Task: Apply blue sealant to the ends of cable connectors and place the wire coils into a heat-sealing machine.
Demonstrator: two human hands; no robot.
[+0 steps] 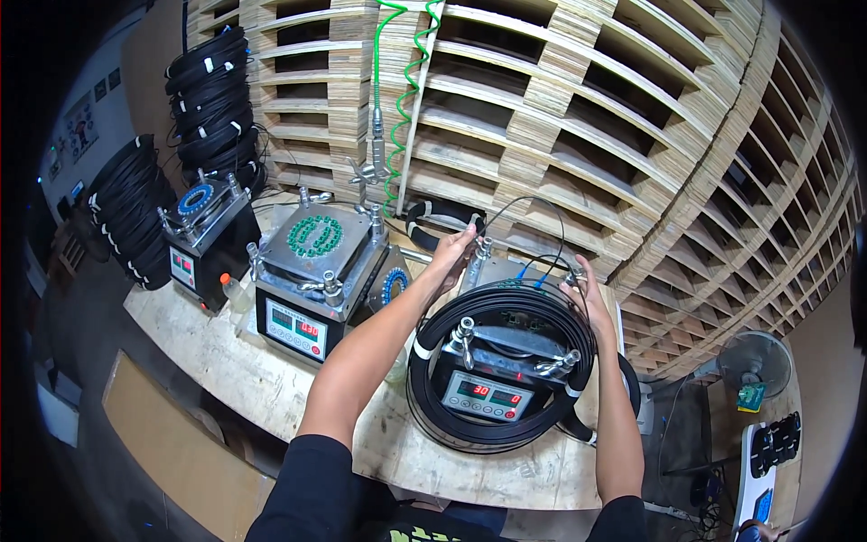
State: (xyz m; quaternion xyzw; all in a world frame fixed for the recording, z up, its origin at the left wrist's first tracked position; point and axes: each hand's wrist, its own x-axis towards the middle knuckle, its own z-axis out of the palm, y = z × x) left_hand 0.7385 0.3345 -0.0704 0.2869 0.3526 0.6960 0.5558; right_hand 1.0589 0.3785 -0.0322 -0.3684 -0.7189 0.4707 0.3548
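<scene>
My left hand (452, 256) is at the back left corner of the nearest bench machine (506, 348), its fingertips pinched together where a thin black cable (548, 210) starts its arc over the machine. Beside those fingertips stands a metal clamp post (484, 248). At the back right corner my right hand (589, 296) has thumb and forefinger apart, close to another clamp. A large coil of black cable (424, 388) hangs round the machine's front, bound with white ties. Blue connectors (540, 283) sit on top behind the coil. My hands partly hide the rear clamps.
To the left stand a second machine (293, 280) with a green ring plate and a third machine (203, 239) with a blue one. A small bottle (237, 294) is between them. Cable coil stacks (212, 108), wooden pallets (506, 117), a green air hose (415, 77) and a fan (754, 366) surround the bench.
</scene>
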